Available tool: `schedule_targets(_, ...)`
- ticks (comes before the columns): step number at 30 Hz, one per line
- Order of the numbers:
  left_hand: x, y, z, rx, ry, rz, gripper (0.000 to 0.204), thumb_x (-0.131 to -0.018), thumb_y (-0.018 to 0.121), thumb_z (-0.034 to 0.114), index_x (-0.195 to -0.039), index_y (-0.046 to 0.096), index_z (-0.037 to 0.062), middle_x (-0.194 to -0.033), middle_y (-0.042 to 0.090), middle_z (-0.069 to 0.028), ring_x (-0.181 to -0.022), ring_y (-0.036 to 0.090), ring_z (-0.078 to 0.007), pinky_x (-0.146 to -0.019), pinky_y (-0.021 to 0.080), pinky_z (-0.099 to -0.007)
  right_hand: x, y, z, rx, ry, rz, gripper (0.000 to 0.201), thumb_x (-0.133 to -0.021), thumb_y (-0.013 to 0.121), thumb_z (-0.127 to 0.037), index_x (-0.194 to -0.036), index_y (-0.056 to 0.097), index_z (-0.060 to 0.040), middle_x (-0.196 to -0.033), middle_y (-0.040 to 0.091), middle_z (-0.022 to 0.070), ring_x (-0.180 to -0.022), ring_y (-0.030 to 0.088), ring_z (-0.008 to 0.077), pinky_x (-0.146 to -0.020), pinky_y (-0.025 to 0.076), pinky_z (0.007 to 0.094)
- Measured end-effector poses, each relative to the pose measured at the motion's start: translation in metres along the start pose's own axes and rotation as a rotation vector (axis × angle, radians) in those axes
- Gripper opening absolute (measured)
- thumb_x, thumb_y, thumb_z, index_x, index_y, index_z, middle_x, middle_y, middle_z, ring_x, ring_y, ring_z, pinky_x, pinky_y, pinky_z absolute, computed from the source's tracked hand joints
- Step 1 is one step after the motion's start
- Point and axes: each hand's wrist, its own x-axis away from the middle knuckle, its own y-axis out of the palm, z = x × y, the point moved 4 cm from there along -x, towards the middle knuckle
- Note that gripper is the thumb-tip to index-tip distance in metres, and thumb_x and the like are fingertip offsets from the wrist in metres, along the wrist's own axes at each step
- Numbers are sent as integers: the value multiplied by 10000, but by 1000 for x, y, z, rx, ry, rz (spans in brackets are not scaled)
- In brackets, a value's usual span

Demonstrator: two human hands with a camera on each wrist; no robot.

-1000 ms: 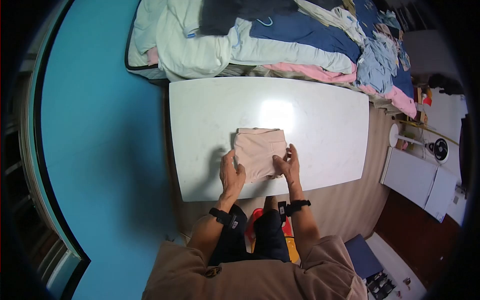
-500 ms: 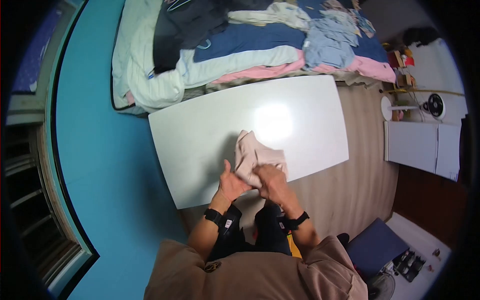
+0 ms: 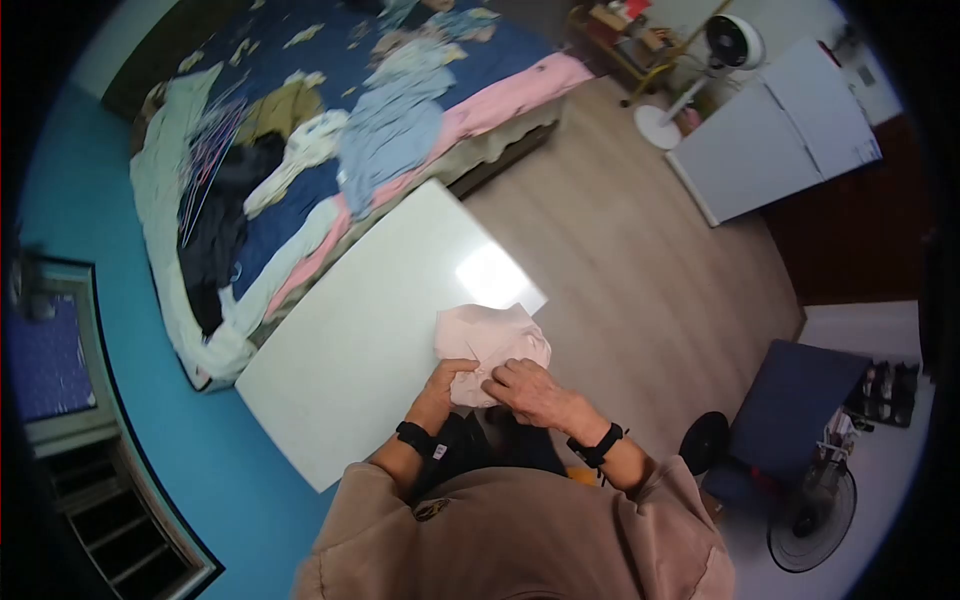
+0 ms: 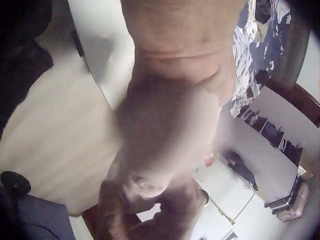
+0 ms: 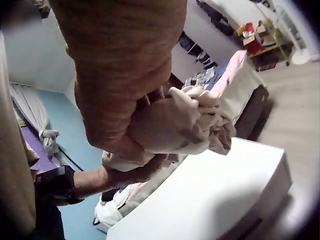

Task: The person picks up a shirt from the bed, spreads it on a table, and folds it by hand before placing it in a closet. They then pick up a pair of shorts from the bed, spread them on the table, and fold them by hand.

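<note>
A pale pink garment [image 3: 488,335], bunched and partly folded, is held up in front of the body near the table's end. My left hand [image 3: 436,392] grips its left lower side, thumb on top. From the right, my right hand [image 3: 533,392] pinches the cloth with curled fingers close to the left thumb. In the right wrist view the garment [image 5: 172,122] puffs out beyond the right hand [image 5: 120,95] in loose folds, with the left hand beneath. Cloth and fingers are blurred in the left wrist view.
A white table [image 3: 350,350] stands under and left of the hands. Beyond it is a bed with clothes [image 3: 395,135] and hangers [image 3: 210,150]. Wooden floor [image 3: 620,260] lies to the right, with a white cabinet [image 3: 770,140], standing fan [image 3: 733,42] and blue box-like seat [image 3: 795,400] around it.
The garment, first flat on the table between the hands, was folded over, lifted and bunched up in both hands. The head view has turned rightward, and the hands are now nearer the table's right end.
</note>
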Motion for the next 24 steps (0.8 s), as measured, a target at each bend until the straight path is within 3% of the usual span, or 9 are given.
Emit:
schedule_targets(2,-56,34,-6,367,-347,-75,557,-781,595,-46,-1323,467,-19,-1226,595,-177,-1106,611,-303,-987,500,-423,28,-49,22,0,64,25,464,-639,695,-30,-1089,585,-56,-964,535,103,-917,551,285,-778,465,380)
schedule_targets(9,-195,146,73,300,-205,-226,607,-766,576,-51,-1354,427,-72,-1278,571,-241,-1159,586,-368,-1038,454,-484,116,-144,127,-131,407,670,395,-724,676,26,-1112,629,-37,-1091,612,144,-974,612,293,-809,508,376)
schedule_targets(11,-235,141,83,352,-249,-104,598,-768,573,-52,-1348,430,-78,-1280,569,-249,-1160,585,-375,-1047,444,-488,143,-117,192,-566,820,750,313,-800,665,2,-1110,630,-22,-1055,640,132,-980,621,228,-837,500,352)
schedule_targets(13,-271,144,101,389,-228,6,567,-767,575,-45,-1320,454,-85,-1265,578,-250,-1139,596,-375,-1034,455,-487,160,-82,252,-906,1040,680,169,-896,645,-84,-1050,632,-15,-949,635,-8,-875,557,84,-782,477,270)
schedule_targets(15,-292,163,118,432,-217,75,549,-767,577,-42,-1304,471,-84,-1259,583,-250,-1124,605,-376,-1026,462,-488,189,-37,309,-875,1049,466,263,-923,592,-128,-1159,612,-15,-1054,668,138,-938,621,240,-861,485,333)
schedule_targets(16,-296,181,142,182,-41,172,520,-765,584,-31,-1274,494,-95,-1211,607,-247,-1092,621,-367,-1002,483,-478,205,-37,329,-698,1178,-27,352,-929,582,-206,-1237,573,-36,-1173,638,155,-1066,599,282,-941,457,363)
schedule_targets(19,-393,161,144,222,18,202,483,-762,593,-30,-1235,524,-100,-1153,634,-237,-1052,640,-357,-965,511,-475,243,-131,319,-551,1163,-237,371,-880,585,-285,-1141,644,-28,-1174,648,193,-1102,597,354,-947,457,416)
schedule_targets(22,-457,195,187,422,-41,182,476,-757,597,-44,-1226,531,-87,-1138,639,-225,-1036,645,-358,-942,523,-489,403,-19,397,-342,1402,-722,339,-902,560,-277,-1104,674,-29,-1115,679,163,-1052,623,333,-924,475,399)
schedule_targets(24,-502,200,210,466,2,191,486,-758,602,-49,-1237,523,-74,-1147,635,-219,-1029,646,-362,-935,526,-497,407,-45,463,-367,1348,-688,316,-895,565,-262,-1081,675,-32,-1096,680,158,-1029,626,326,-902,480,394)
